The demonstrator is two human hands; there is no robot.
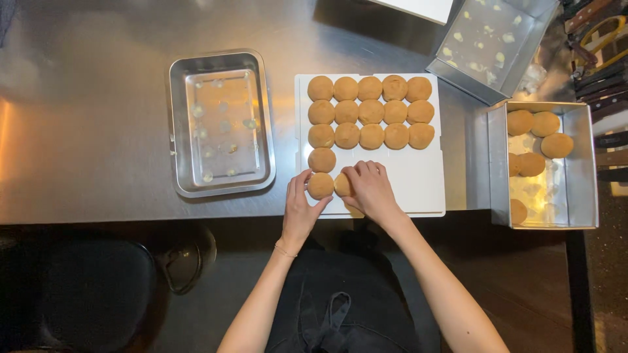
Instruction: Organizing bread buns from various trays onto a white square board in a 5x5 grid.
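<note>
- A dark stool [91, 287] sits at the near left, below the edge of the steel worktop [85, 131].
- A shallow rectangular metal tray [178, 124] lies left of centre on the worktop, holding only scattered pale crumbs; its long axis runs far to near.
- The left hand [299, 206] rests at the near left corner of the white board [418, 180], thumb and fingers loosely cupped around a round brown dough ball [320, 185] rather than squeezing it.
- This dough ball lies directly below a single ball [322, 159], which starts a fourth row under three full rows of five balls [371, 111].
- The right hand [371, 189] lies just beside the left, fingers curled down over a second dough ball [343, 185]; only that ball's left edge shows, so I cannot tell how firmly it is held.
- The two hands are close together, nearly touching, and the two balls sit side by side between them in a left-to-right line along the board's near edge.
- The bare part of the board lies to the right of the right hand, so that hand is the nearer one to it.
- A deep metal pan [582, 170] stands at the right, with several more dough balls [540, 134].
- Another deep pan [523, 52], tilted, sits at the far right with only crumbs.
</note>
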